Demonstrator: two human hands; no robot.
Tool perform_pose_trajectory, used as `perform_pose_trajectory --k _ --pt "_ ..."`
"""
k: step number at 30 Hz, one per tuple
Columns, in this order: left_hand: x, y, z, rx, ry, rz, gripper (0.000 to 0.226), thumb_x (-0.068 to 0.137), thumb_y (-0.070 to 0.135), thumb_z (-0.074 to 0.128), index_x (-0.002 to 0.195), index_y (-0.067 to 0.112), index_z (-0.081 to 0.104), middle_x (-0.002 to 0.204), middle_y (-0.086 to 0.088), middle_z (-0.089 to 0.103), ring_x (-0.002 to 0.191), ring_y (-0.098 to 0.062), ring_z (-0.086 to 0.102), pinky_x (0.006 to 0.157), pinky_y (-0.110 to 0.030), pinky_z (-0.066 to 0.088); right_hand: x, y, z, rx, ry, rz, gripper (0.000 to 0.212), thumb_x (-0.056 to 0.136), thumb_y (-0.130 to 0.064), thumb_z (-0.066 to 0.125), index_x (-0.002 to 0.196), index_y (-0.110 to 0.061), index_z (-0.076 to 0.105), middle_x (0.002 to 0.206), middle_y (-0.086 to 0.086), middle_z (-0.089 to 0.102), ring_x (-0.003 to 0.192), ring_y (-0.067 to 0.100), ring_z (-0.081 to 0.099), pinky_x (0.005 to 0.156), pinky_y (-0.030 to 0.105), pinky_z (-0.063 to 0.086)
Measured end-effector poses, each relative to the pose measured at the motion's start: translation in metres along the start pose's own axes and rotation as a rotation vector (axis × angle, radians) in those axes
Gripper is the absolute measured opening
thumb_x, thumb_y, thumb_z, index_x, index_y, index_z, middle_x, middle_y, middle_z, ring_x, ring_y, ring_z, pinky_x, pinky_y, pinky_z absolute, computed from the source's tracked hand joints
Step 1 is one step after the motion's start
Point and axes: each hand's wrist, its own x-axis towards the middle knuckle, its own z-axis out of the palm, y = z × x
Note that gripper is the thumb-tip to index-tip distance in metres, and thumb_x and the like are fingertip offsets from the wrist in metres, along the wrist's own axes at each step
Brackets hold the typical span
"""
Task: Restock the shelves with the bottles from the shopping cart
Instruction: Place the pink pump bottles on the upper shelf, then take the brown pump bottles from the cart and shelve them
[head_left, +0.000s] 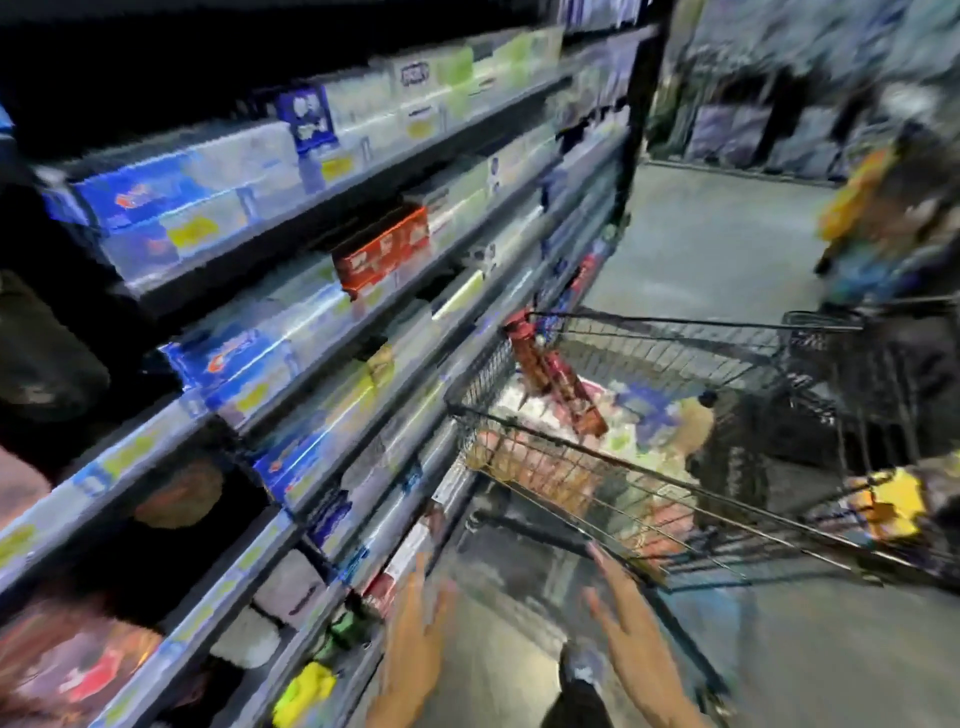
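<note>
Our left hand and right hand hang spread and empty between the shelves and the shopping cart, probably reaching for stock, since a reddish bottle leans in the basket amid blurred goods.

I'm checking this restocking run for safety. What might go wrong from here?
The red bottle leans tilted on the shopping cart rim and may topple out. Both the left hand and right hand are open and low, holding nothing. A foot stands close to the cart, so tripping seems possible.
</note>
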Motion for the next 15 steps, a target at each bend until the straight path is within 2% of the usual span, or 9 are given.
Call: perform_pose_trajectory --k 1,3,4,7,10,12,14,15 --pt "0.018 0.011 0.01 0.033 0.037 0.017 0.053 0.096 0.02 0.049 0.146 0.024 0.032 0.14 0.013 0.035 0.114 0.034 0.027 0.097 0.003 0.02 0.011 -0.002 -0.013 -0.013 0.005 -0.007 0.052 0.091 -0.045 0.048 0.141 -0.044 0.032 0.145 -0.031 0.027 0.133 -0.005 0.027 0.106 0.018 0.023" --pt "0.053 0.045 0.031 0.122 0.003 0.07 0.061 0.093 0.04 0.04 0.149 0.017 0.027 0.148 0.013 0.026 0.134 0.01 0.021 0.108 -0.008 0.012 0.034 -0.004 -0.037 -0.077 0.019 -0.044 0.056 0.089 -0.05 0.043 0.143 -0.045 0.027 0.148 -0.029 0.024 0.137 -0.004 0.023 0.112 0.024 0.019" --pt "0.072 0.062 0.047 0.156 -0.042 0.095 0.063 0.092 0.044 0.037 0.149 0.017 0.026 0.15 0.011 0.024 0.138 0.002 0.021 0.111 -0.013 0.01 0.045 -0.001 -0.047 -0.117 0.016 -0.076 0.057 0.09 -0.05 0.042 0.144 -0.043 0.026 0.151 -0.025 0.024 0.14 -0.001 0.022 0.115 0.027 0.019" --pt "0.119 0.084 0.093 0.203 -0.112 0.195 0.061 0.094 0.041 0.035 0.149 0.015 0.027 0.154 0.003 0.027 0.142 -0.01 0.023 0.118 -0.029 0.016 0.086 0.014 -0.087 -0.159 0.032 -0.106 0.059 0.093 -0.048 0.043 0.148 -0.038 0.024 0.156 -0.018 0.023 0.145 0.004 0.018 0.119 0.041 0.021" --pt "0.155 0.102 0.134 0.206 -0.147 0.252 0.057 0.096 0.037 0.039 0.147 0.014 0.03 0.153 0.001 0.03 0.143 -0.015 0.027 0.118 -0.034 0.02 0.129 0.025 -0.124 -0.168 0.082 -0.129 0.058 0.096 -0.048 0.046 0.149 -0.031 0.028 0.157 -0.014 0.025 0.146 0.005 0.019 0.117 0.047 0.024" --pt "0.173 0.106 0.16 0.24 -0.172 0.248 0.058 0.099 0.047 0.035 0.149 0.019 0.024 0.154 0.007 0.023 0.145 -0.012 0.021 0.119 -0.03 0.015 0.153 0.026 -0.145 -0.203 0.077 -0.115 0.064 0.093 -0.061 0.041 0.149 -0.034 0.026 0.157 -0.015 0.024 0.145 0.003 0.02 0.118 0.047 0.024" --pt "0.186 0.106 0.18 0.277 -0.201 0.229 0.066 0.095 0.059 0.024 0.151 0.026 0.016 0.157 0.012 0.014 0.146 -0.006 0.011 0.12 -0.034 0.012 0.174 0.025 -0.162 -0.216 0.052 -0.097 0.073 0.087 -0.074 0.034 0.15 -0.038 0.024 0.158 -0.015 0.022 0.144 0.002 0.02 0.118 0.046 0.025" --pt "0.191 0.104 0.187 0.288 -0.203 0.214 0.067 0.092 0.062 0.021 0.151 0.029 0.015 0.157 0.014 0.013 0.146 -0.005 0.01 0.12 -0.037 0.013 0.183 0.025 -0.167 -0.219 0.037 -0.086 0.074 0.086 -0.074 0.033 0.149 -0.038 0.023 0.158 -0.015 0.022 0.144 0.002 0.021 0.118 0.047 0.025"
